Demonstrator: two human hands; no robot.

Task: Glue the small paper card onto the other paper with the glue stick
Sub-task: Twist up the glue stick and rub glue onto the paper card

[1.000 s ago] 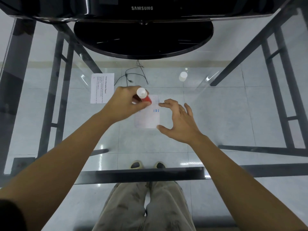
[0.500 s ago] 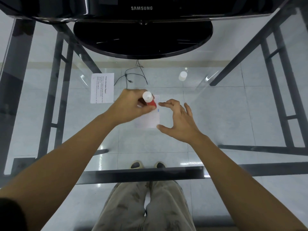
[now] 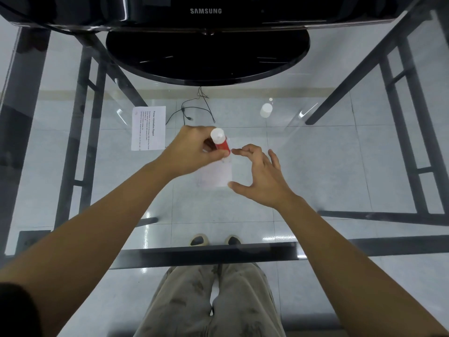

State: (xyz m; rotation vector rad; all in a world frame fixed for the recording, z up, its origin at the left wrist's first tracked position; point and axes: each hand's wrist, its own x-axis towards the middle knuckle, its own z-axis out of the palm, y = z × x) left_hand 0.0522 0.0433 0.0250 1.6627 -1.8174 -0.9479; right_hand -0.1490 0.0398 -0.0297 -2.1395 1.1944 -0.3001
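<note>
My left hand grips a red glue stick with a white end, tilted, its lower end on the far part of the small paper card. The card lies flat on the glass table in the middle of the view; its far left part is hidden under my left hand. My right hand rests at the card's right edge, fingers spread, thumb tip at the near right corner and forefinger tip at the far right corner. A larger printed sheet lies to the far left of the card.
A white cap stands on the glass at the far right. A black monitor's round base fills the far edge. The table top is transparent glass on a dark metal frame; cables, floor tiles and my legs show through it.
My left hand has slid the glue stick to the right and slightly farther across the card. My right hand has stayed at the card's right edge.
</note>
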